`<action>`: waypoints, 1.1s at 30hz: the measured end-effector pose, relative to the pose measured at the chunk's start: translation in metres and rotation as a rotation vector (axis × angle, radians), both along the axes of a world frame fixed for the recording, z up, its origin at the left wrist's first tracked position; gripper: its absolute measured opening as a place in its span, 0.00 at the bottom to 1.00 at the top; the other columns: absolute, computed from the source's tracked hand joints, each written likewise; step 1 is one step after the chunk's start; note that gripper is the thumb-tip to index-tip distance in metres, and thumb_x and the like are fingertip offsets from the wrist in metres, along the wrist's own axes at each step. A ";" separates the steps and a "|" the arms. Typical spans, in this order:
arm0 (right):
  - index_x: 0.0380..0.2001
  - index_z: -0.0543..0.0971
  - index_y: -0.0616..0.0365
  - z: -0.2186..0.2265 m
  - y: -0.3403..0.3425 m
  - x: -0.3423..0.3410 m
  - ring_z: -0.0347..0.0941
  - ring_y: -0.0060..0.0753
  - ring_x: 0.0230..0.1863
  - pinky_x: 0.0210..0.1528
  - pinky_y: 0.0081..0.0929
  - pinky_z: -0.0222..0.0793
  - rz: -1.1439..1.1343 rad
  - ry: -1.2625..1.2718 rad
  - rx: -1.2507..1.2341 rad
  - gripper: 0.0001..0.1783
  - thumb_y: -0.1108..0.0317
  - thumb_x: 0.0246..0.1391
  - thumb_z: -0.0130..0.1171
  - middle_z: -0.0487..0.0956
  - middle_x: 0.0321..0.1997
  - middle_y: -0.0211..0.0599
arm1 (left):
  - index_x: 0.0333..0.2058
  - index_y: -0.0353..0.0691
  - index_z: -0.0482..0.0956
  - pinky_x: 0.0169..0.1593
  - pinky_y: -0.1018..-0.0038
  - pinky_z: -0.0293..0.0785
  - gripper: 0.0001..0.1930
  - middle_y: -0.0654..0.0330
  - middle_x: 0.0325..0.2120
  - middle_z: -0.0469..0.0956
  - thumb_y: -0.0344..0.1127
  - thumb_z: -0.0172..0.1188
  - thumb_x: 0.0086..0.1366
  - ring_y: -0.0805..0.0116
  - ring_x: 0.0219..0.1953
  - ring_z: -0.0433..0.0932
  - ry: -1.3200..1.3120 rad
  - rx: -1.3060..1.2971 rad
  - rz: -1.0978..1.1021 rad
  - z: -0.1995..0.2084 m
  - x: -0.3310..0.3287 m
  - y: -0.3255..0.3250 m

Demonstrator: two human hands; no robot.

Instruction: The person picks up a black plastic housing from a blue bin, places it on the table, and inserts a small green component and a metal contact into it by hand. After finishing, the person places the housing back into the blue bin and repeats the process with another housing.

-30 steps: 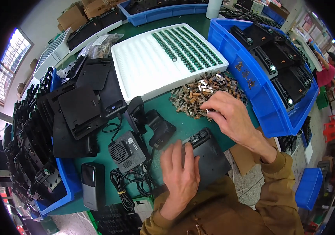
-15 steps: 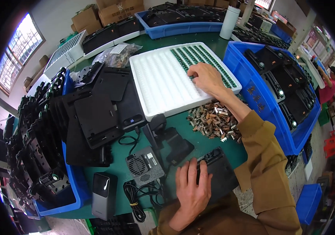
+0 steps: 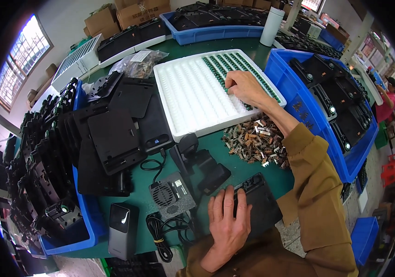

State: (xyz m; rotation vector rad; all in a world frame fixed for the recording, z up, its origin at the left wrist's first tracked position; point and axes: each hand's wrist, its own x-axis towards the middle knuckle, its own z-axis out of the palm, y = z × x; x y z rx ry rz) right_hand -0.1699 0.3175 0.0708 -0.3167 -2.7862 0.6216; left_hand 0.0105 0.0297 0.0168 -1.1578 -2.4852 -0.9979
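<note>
Showing work seemingly partway along, the white tray (image 3: 183, 97) has green pieces (image 3: 214, 70) only in its right-hand rows, its left rows bare; the black panel (image 3: 266, 203), perhaps unfinished, lies on the table (image 3: 213, 143) under the left hand (image 3: 229, 221), fingers slightly spread. The right arm (image 3: 315, 166) stretches past the pile of metal parts (image 3: 250, 143), its hand (image 3: 244, 87) bent down, thumb and fingertips close together at the green pieces; whether they pinch one, I cannot tell.

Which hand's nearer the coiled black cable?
Left. The left hand rests on the black panel, to the right of the cable; the right hand is farther, over the white foam tray.
</note>
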 end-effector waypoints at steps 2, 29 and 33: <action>0.31 0.82 0.63 0.004 0.009 0.004 0.80 0.47 0.39 0.43 0.40 0.73 0.001 0.006 -0.070 0.07 0.78 0.45 0.65 0.83 0.34 0.46 | 0.52 0.35 0.77 0.59 0.49 0.68 0.25 0.47 0.54 0.73 0.32 0.69 0.54 0.45 0.54 0.72 0.017 0.006 0.008 0.000 0.002 0.001; 0.40 0.82 0.65 -0.014 -0.097 0.224 0.74 0.20 0.31 0.34 0.23 0.70 -0.087 -0.005 -0.732 0.09 0.77 0.54 0.62 0.81 0.34 0.34 | 0.53 0.32 0.76 0.58 0.49 0.68 0.23 0.44 0.53 0.73 0.32 0.66 0.58 0.44 0.54 0.73 0.060 -0.030 -0.016 0.001 -0.001 0.003; 0.39 0.83 0.63 -0.014 -0.099 0.224 0.71 0.18 0.33 0.34 0.20 0.67 -0.095 0.013 -0.710 0.09 0.77 0.54 0.63 0.77 0.37 0.30 | 0.52 0.33 0.76 0.58 0.49 0.68 0.23 0.44 0.53 0.74 0.32 0.66 0.58 0.44 0.54 0.73 0.055 -0.035 -0.014 0.001 -0.001 0.002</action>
